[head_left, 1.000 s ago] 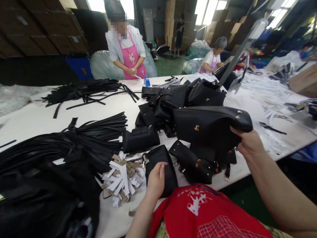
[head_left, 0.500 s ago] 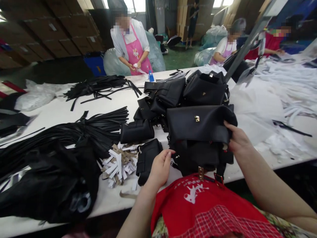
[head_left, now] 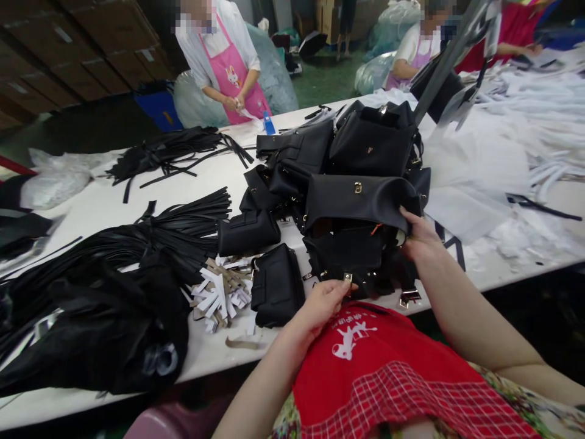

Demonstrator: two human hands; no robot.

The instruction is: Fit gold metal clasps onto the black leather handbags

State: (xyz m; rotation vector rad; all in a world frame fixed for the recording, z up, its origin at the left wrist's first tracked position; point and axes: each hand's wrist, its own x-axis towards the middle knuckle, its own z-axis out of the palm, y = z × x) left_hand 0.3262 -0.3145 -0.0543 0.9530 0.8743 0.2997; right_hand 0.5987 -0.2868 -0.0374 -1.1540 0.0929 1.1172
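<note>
A black handbag (head_left: 361, 201) lies in front of me on the table, its mouth gaping towards me and a gold clasp on its upper panel. My right hand (head_left: 418, 238) grips the right side of the bag, thumb on the outside, some fingers out of sight behind the edge. At the bag's near edge, my left hand (head_left: 326, 300) has its fingers closed at a gold metal fitting (head_left: 348, 278) on the flap. A smaller black bag (head_left: 276, 285) rests left of it, close to my left forearm. Another buckle (head_left: 408, 297) hangs at the table edge.
More black bags (head_left: 372, 143) are piled behind. To the left are bundled black straps (head_left: 178, 228), paper scraps (head_left: 222, 294) and a black plastic bag (head_left: 91, 335). A slanted metal post (head_left: 445, 64) rises at the right. A co-worker in a pink apron (head_left: 235, 70) stands across the table.
My left hand has moved right, from beside the bag to the fitting at its near edge. The bag's mouth gapes wider. My right hand keeps its grip, and the view has tilted down.
</note>
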